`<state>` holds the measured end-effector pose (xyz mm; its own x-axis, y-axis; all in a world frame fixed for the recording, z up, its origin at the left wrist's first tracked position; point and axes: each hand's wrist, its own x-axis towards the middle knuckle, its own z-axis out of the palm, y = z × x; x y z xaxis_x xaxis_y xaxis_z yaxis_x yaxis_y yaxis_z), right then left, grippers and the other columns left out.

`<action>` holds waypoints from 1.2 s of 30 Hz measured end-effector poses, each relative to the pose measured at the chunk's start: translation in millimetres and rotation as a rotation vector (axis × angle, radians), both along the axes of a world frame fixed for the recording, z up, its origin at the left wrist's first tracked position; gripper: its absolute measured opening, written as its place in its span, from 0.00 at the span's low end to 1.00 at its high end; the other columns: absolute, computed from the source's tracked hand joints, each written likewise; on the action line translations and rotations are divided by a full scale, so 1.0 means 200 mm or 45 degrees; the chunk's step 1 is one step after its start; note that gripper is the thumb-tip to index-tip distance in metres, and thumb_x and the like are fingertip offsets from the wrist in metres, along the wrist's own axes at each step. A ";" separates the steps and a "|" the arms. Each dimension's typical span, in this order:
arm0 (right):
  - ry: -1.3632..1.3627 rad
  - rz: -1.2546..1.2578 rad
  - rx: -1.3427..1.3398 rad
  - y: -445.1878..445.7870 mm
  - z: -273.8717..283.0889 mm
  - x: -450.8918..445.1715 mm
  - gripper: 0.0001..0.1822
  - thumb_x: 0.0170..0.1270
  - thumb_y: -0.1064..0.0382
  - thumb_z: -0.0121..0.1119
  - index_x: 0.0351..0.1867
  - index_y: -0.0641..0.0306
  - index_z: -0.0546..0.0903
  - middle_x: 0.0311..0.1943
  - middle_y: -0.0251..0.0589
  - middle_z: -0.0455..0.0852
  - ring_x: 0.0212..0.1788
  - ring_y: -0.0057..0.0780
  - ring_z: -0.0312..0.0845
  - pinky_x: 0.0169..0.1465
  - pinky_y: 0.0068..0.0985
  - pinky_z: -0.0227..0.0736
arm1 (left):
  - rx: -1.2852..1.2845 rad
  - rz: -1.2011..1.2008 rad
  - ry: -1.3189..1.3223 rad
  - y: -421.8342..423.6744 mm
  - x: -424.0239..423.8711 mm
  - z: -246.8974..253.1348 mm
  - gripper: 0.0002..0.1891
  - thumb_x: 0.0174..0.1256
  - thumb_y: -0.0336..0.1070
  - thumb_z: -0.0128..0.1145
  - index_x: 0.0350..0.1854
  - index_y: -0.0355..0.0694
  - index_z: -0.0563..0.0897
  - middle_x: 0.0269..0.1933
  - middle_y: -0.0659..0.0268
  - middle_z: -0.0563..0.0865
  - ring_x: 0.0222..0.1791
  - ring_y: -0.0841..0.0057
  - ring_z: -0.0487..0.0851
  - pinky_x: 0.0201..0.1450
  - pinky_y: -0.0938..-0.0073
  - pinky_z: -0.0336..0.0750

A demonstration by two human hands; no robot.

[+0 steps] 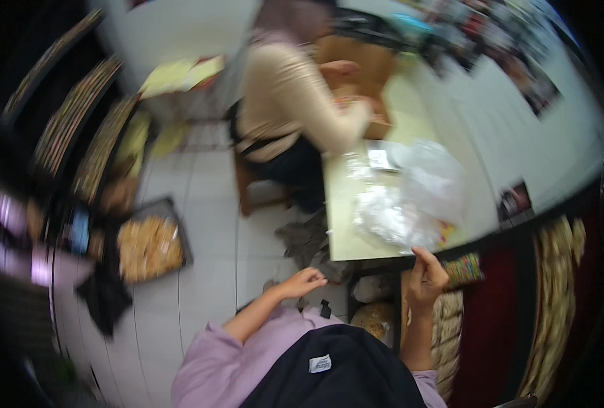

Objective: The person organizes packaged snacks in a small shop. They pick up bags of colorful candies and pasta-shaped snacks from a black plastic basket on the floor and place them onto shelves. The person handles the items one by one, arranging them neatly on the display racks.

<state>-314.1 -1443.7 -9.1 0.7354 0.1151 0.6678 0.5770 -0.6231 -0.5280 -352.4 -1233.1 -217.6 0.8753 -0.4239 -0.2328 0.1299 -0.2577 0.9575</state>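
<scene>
My left hand (304, 282) hangs in front of my body over the tiled floor, fingers loosely bent, with nothing seen in it. My right hand (428, 279) is raised at the near edge of the pale table (343, 244), its fingers bent and one fingertip close to a heap of clear plastic packaging (396, 217). Whether it pinches or touches any plastic cannot be told. A white translucent plastic bag (432, 178) lies behind that heap, beside a small white packet with dark print (382, 159).
A co-worker (286, 102) sits at the table's left side, hands at an open cardboard box (378, 130). A dark crate (188, 250) of bagged tan goods stands on the floor. Filled shelves (77, 117) line the left. Below the table is a colourful packet (462, 270).
</scene>
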 end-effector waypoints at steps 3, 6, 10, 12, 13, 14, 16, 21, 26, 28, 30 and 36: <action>0.266 0.267 -0.376 0.15 -0.17 0.02 0.12 0.53 0.79 0.44 0.37 0.66 0.76 0.20 0.43 0.71 0.21 0.32 0.68 0.28 0.21 0.64 | -0.043 0.199 -0.058 0.05 -0.19 0.05 0.15 0.60 0.45 0.48 0.36 0.35 0.74 0.42 0.60 0.74 0.41 0.71 0.73 0.45 0.75 0.68; 0.333 0.589 -0.378 0.31 -0.29 0.06 0.13 0.51 0.81 0.44 0.37 0.67 0.75 0.21 0.43 0.69 0.23 0.32 0.68 0.28 0.22 0.63 | -0.037 0.608 -0.013 0.16 -0.49 -0.07 0.13 0.58 0.41 0.50 0.35 0.34 0.75 0.38 0.57 0.74 0.38 0.71 0.76 0.43 0.76 0.69; 0.320 0.826 -0.517 0.54 -0.46 0.07 0.14 0.50 0.82 0.44 0.37 0.68 0.75 0.25 0.45 0.73 0.28 0.34 0.72 0.33 0.24 0.67 | 0.109 1.054 0.164 0.38 -0.92 -0.19 0.11 0.61 0.39 0.46 0.36 0.36 0.75 0.41 0.61 0.76 0.44 0.73 0.74 0.48 0.76 0.67; 0.441 0.939 -0.440 0.72 -0.50 0.01 0.15 0.49 0.83 0.44 0.38 0.68 0.75 0.26 0.45 0.74 0.29 0.33 0.73 0.34 0.23 0.68 | -0.096 1.435 0.293 0.44 -1.07 -0.27 0.10 0.61 0.37 0.45 0.35 0.36 0.76 0.40 0.63 0.77 0.43 0.76 0.74 0.47 0.77 0.67; 0.495 0.979 -0.384 0.81 -0.51 -0.03 0.16 0.48 0.83 0.45 0.38 0.68 0.75 0.29 0.44 0.75 0.30 0.31 0.74 0.34 0.21 0.69 | -0.089 1.511 0.318 0.49 -1.10 -0.24 0.08 0.61 0.35 0.47 0.33 0.35 0.76 0.42 0.63 0.77 0.42 0.77 0.75 0.47 0.77 0.67; 0.428 1.013 -0.352 0.90 -0.54 -0.08 0.16 0.47 0.83 0.48 0.38 0.67 0.75 0.31 0.44 0.75 0.28 0.29 0.74 0.32 0.20 0.69 | -0.072 1.566 0.243 0.52 -1.13 -0.27 0.08 0.59 0.35 0.48 0.31 0.35 0.75 0.41 0.62 0.77 0.40 0.76 0.75 0.45 0.77 0.68; 0.553 1.113 -0.350 1.08 -0.59 -0.19 0.16 0.46 0.82 0.51 0.39 0.66 0.76 0.32 0.43 0.74 0.28 0.29 0.73 0.31 0.20 0.69 | -0.028 1.666 0.091 0.61 -1.16 -0.30 0.07 0.56 0.35 0.52 0.28 0.35 0.75 0.39 0.61 0.77 0.37 0.74 0.77 0.42 0.77 0.70; 0.761 1.280 -0.471 1.49 -0.78 -0.40 0.15 0.47 0.80 0.50 0.37 0.65 0.76 0.30 0.44 0.72 0.25 0.33 0.70 0.30 0.23 0.67 | 0.164 1.466 0.173 0.87 -1.32 -0.24 0.09 0.53 0.38 0.57 0.27 0.38 0.74 0.45 0.59 0.75 0.40 0.71 0.74 0.43 0.74 0.68; 0.761 1.333 -0.641 1.83 -1.11 -0.50 0.15 0.47 0.80 0.46 0.36 0.63 0.76 0.32 0.46 0.71 0.30 0.42 0.72 0.33 0.30 0.68 | 0.144 1.661 0.276 1.18 -1.50 -0.31 0.11 0.52 0.39 0.57 0.29 0.37 0.71 0.43 0.58 0.75 0.40 0.70 0.74 0.44 0.73 0.68; 0.709 1.356 -0.865 1.93 -1.27 -0.52 0.17 0.42 0.78 0.50 0.37 0.62 0.76 0.38 0.47 0.71 0.41 0.44 0.70 0.41 0.32 0.69 | 0.291 1.629 0.425 1.32 -1.58 -0.36 0.14 0.51 0.41 0.57 0.34 0.38 0.71 0.41 0.57 0.75 0.41 0.68 0.74 0.45 0.72 0.68; 0.899 1.399 -1.085 2.01 -1.42 -0.51 0.20 0.40 0.74 0.55 0.40 0.62 0.75 0.41 0.50 0.70 0.45 0.47 0.69 0.48 0.33 0.66 | 0.424 1.692 0.522 1.37 -1.67 -0.43 0.15 0.50 0.42 0.57 0.35 0.39 0.72 0.40 0.58 0.75 0.42 0.67 0.74 0.45 0.71 0.69; 0.990 1.484 -1.391 2.23 -1.76 -0.50 0.20 0.41 0.66 0.60 0.41 0.60 0.75 0.42 0.52 0.70 0.46 0.48 0.68 0.49 0.34 0.65 | 0.185 1.894 0.573 1.53 -1.70 -0.52 0.18 0.51 0.42 0.57 0.40 0.36 0.71 0.43 0.54 0.75 0.44 0.62 0.74 0.48 0.69 0.68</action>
<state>-413.3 -997.5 -361.8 0.0353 0.8697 -0.4923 0.7771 -0.3337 -0.5337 -693.0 -926.4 -321.5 0.3216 0.7764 -0.5420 0.6012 0.2748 0.7504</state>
